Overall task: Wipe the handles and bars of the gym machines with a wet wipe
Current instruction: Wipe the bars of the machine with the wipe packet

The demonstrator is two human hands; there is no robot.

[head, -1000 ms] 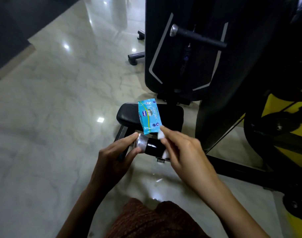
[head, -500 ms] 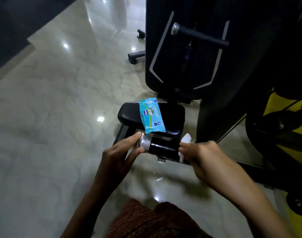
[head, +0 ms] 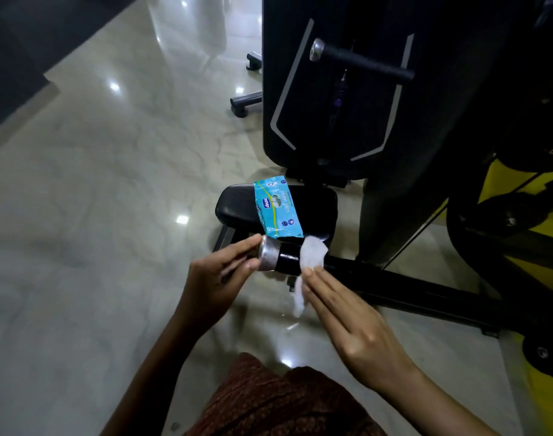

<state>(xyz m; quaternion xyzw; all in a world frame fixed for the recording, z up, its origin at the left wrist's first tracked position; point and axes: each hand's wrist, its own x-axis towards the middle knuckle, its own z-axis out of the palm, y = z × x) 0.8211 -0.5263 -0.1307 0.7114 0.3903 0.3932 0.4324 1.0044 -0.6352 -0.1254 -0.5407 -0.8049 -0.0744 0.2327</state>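
1. Nearest the camera, below the handle [head: 288,261]: a dark red patterned garment [head: 268,401], cut off by the bottom edge. Which part of the body it covers cannot be told.
2. Left hand [head: 217,280], at the handle's left end: thumb and fingers curled round the silver cap [head: 268,257], gripping it. The fingertips behind the cap are hidden.
3. Right hand [head: 350,316], just below and right of the handle: fingers straight and close together, tips touching the wipe [head: 313,255]. The thumb is out of sight under the palm, so a pinch cannot be confirmed.
4. The wipe is white and crumpled, draped over the black grip just right of the cap. A thin tail hangs below the handle beside the right fingertips.
5. The handle runs right from the cap into dark frame tubing, where its outline is hard to make out.
6. Just behind the handle: a blue wipe pack [head: 278,210] lying on a black seat [head: 319,209]. Its print is too small to read.
7. Further behind: an upright black pad [head: 300,99] with grey stripes.
8. In front of that pad, a second bar [head: 366,62] with a silver end.
9. Right of the handle: yellow frame parts [head: 505,187], partly cut off by the edge.
10. Left of the handle: glossy pale floor [head: 95,199] with light spots.
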